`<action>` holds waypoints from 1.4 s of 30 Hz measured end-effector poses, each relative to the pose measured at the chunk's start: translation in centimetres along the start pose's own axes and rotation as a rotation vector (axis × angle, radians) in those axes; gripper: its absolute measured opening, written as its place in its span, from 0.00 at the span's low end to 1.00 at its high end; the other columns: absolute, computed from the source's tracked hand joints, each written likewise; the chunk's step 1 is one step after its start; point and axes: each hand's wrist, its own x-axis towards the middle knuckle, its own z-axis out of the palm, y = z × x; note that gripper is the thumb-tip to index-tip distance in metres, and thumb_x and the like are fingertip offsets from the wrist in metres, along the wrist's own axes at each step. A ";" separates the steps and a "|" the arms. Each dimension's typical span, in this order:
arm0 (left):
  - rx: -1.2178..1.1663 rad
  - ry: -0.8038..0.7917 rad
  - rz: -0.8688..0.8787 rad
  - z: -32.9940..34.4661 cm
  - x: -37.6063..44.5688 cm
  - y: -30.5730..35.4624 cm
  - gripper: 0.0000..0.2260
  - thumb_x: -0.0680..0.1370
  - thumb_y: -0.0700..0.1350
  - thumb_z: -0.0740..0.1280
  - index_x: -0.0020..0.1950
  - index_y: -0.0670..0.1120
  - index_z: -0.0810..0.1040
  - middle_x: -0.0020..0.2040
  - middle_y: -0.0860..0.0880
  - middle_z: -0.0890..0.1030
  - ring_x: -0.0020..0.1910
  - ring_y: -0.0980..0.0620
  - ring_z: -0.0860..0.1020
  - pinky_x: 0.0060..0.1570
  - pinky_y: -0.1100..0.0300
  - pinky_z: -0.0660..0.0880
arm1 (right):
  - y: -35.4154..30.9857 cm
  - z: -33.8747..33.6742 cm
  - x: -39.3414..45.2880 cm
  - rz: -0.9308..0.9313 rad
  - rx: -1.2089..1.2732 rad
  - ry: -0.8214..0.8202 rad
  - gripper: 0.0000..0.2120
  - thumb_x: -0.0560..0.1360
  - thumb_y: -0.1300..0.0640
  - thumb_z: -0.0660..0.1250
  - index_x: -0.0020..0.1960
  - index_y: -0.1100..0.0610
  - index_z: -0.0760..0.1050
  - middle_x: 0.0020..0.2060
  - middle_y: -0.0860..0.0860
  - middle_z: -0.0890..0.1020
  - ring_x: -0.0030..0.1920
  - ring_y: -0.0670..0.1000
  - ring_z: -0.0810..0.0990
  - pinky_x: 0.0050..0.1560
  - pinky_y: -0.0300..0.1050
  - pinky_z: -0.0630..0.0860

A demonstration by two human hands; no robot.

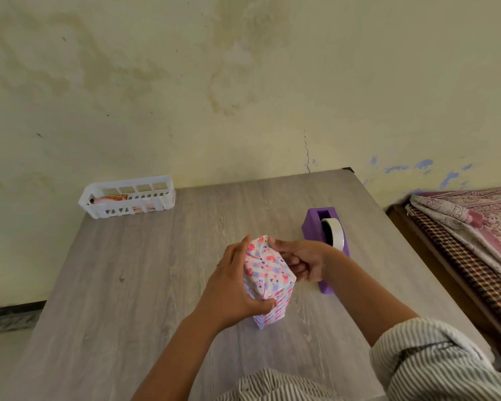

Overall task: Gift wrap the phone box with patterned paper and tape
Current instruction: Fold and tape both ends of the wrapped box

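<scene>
Grey bench [127, 270]: wrapped phone box [268, 280] stands on end near the middle, purple tape dispenser [328, 241] just beside it on the right. Left hand [231, 287] fingers clasp the box's side; right hand [304, 263] fingers press the folded top flap, half curled. Risk: flap may spring open if released before taping; box may tip.

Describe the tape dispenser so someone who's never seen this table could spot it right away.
Start at the grey wood-grain table against the stained wall, then look to its right side, toward the bed. The tape dispenser sits just behind the right hand. It is the only purple thing there, a wedge-shaped block with a roll of pale tape set into its top.
</scene>
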 end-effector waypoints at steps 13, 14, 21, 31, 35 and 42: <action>-0.043 -0.010 -0.069 0.0 -0.2 0.4 0.56 0.61 0.58 0.78 0.75 0.54 0.42 0.73 0.55 0.56 0.70 0.55 0.61 0.66 0.58 0.63 | 6.0 -7.1 -2.1 -0.159 -0.143 0.967 0.08 0.73 0.55 0.71 0.45 0.59 0.76 0.38 0.56 0.78 0.35 0.51 0.74 0.36 0.46 0.71; -0.045 -0.013 -0.071 -0.1 -0.2 0.5 0.55 0.61 0.58 0.78 0.75 0.54 0.43 0.73 0.55 0.56 0.70 0.55 0.61 0.66 0.58 0.63 | 6.4 -7.7 -2.3 -0.083 -0.192 0.960 0.09 0.75 0.54 0.69 0.47 0.60 0.75 0.40 0.56 0.78 0.37 0.51 0.73 0.38 0.47 0.71; -0.041 -0.009 -0.071 -0.3 -0.2 0.7 0.51 0.60 0.57 0.79 0.73 0.54 0.51 0.71 0.55 0.60 0.68 0.54 0.65 0.65 0.53 0.68 | 6.5 -8.8 -2.6 -0.053 0.121 0.759 0.07 0.78 0.53 0.65 0.45 0.57 0.75 0.41 0.55 0.73 0.37 0.52 0.66 0.33 0.44 0.68; -0.049 0.006 -0.061 -0.2 -0.2 0.6 0.50 0.60 0.57 0.79 0.73 0.53 0.52 0.71 0.54 0.60 0.68 0.55 0.65 0.65 0.53 0.69 | 6.0 -8.0 -2.7 -0.063 0.504 0.652 0.03 0.76 0.64 0.66 0.44 0.62 0.73 0.40 0.57 0.74 0.37 0.52 0.70 0.40 0.46 0.75; -0.045 0.004 -0.064 -0.1 -0.2 0.6 0.50 0.60 0.58 0.79 0.73 0.53 0.52 0.71 0.54 0.61 0.67 0.55 0.66 0.65 0.53 0.69 | 6.3 -7.5 -3.0 -0.147 0.635 0.621 0.04 0.75 0.67 0.66 0.44 0.61 0.72 0.42 0.58 0.74 0.42 0.56 0.76 0.52 0.59 0.78; -0.049 0.003 -0.066 0.0 -0.1 0.4 0.50 0.60 0.58 0.79 0.73 0.53 0.52 0.71 0.54 0.61 0.67 0.54 0.66 0.65 0.52 0.69 | 8.2 -7.4 -2.1 -0.267 0.765 0.652 0.04 0.74 0.68 0.65 0.46 0.61 0.73 0.48 0.59 0.74 0.49 0.58 0.78 0.55 0.61 0.77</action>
